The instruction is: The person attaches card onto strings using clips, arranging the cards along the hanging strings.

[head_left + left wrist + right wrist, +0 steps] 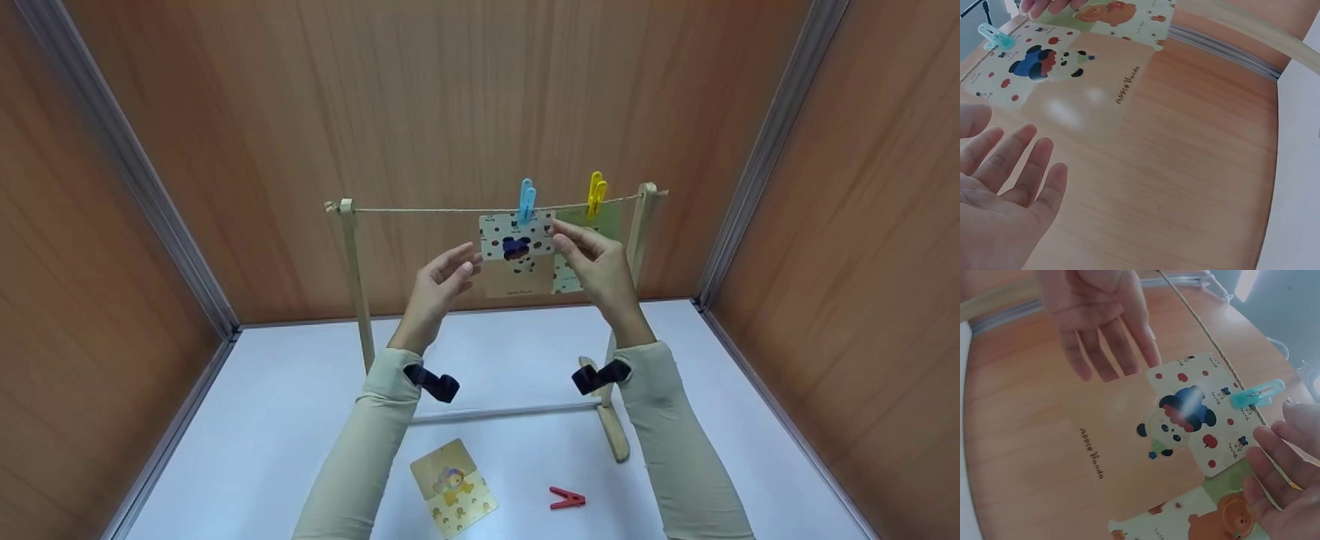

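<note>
A panda card [517, 255] hangs from the rope [427, 211], held at its top edge by a light blue clothespin [527, 201]. Beside its left edge is my left hand [448, 279], fingers spread and holding nothing. My right hand [598, 268] is at the card's upper right corner; in the right wrist view its thumb stands apart from the fingers [1272, 455], and I cannot tell whether they touch the card. Partly behind this hand hangs a bear card [1230, 517], under a yellow clothespin [596, 195].
On the white table [300, 450] lie a yellow and tan card [454, 489] and a red clothespin [567, 498]. Wooden posts [355, 285] carry the rope, with a foot [613, 433] at the right and a low crossbar [510, 412]. Wood-grain panels [450, 97] enclose the space.
</note>
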`<state>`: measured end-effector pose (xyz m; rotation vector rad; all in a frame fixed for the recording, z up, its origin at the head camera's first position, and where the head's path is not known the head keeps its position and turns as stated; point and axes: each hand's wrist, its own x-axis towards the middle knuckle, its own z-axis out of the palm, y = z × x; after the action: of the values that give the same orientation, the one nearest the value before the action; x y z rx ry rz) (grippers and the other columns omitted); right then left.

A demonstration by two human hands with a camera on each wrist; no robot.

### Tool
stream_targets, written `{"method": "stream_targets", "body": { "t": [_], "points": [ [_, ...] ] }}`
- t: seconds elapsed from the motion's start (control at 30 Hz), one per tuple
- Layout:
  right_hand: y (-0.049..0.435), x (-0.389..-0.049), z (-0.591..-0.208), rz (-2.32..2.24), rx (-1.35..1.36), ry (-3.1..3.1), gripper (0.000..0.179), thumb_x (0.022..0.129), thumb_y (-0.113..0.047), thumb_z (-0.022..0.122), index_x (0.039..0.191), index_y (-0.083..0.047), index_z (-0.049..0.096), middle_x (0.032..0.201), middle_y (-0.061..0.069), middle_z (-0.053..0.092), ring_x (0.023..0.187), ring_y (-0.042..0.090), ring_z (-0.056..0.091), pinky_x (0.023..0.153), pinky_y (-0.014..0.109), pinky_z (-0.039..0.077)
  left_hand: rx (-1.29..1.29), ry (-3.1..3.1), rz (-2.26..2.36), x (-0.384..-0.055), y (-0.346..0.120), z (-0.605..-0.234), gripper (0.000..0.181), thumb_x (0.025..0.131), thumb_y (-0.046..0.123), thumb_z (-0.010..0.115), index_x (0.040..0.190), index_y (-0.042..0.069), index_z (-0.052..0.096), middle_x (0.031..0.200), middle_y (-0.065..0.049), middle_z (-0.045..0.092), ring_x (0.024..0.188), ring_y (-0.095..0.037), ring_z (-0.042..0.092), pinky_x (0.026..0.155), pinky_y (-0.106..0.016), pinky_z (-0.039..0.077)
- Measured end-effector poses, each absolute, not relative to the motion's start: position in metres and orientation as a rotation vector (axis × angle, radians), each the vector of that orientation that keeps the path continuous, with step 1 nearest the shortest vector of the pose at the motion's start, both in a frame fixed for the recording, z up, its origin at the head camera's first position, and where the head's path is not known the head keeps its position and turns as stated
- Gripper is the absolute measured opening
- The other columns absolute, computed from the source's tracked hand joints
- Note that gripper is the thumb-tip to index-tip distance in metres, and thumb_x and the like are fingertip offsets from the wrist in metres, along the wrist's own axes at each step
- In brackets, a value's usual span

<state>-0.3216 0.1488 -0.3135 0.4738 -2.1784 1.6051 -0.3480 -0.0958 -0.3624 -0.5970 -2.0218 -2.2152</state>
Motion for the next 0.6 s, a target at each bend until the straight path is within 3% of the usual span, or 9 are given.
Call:
{"method": "stream_targets", "body": {
  "t": [0.13, 0.3, 0.6],
  "points": [
    [0.153, -0.320, -0.326, 1.614, 0.483, -2.209, 0.041, 0.094, -0.037, 0.060, 0.129, -0.015, 0.061, 0.125, 0.003, 0.064, 0.113, 0.014, 0.059, 0.094, 0.021, 0.048, -0.566, -2.057, -2.213, -0.345, -0.102, -0.374, 0.039, 0.100, 0.018, 0.052, 0.137, 0.010, 0.049, 0.134, -0.009, 0.058, 0.125, -0.028, 0.052, 0.107, -0.042, 0.041],
    [0.159, -0.319, -0.342, 1.621, 0.480, -2.257, 0.039, 0.094, -0.034, 0.061, 0.127, -0.012, 0.063, 0.125, 0.008, 0.064, 0.115, 0.020, 0.060, 0.097, 0.030, 0.049, -0.546, -2.087, -2.241, -0.341, -0.111, -0.395, 0.040, 0.099, 0.017, 0.053, 0.138, 0.006, 0.049, 0.134, -0.014, 0.057, 0.125, -0.026, 0.054, 0.108, -0.042, 0.041],
    [0.169, -0.315, -0.373, 1.654, 0.463, -2.368, 0.039, 0.094, -0.032, 0.062, 0.127, -0.012, 0.062, 0.128, 0.010, 0.063, 0.118, 0.024, 0.059, 0.103, 0.042, 0.045, -0.489, -2.210, -2.242, -0.337, -0.122, -0.441, 0.042, 0.098, 0.025, 0.055, 0.137, 0.010, 0.050, 0.135, -0.013, 0.057, 0.125, -0.028, 0.053, 0.107, -0.046, 0.041]
  ]
}}
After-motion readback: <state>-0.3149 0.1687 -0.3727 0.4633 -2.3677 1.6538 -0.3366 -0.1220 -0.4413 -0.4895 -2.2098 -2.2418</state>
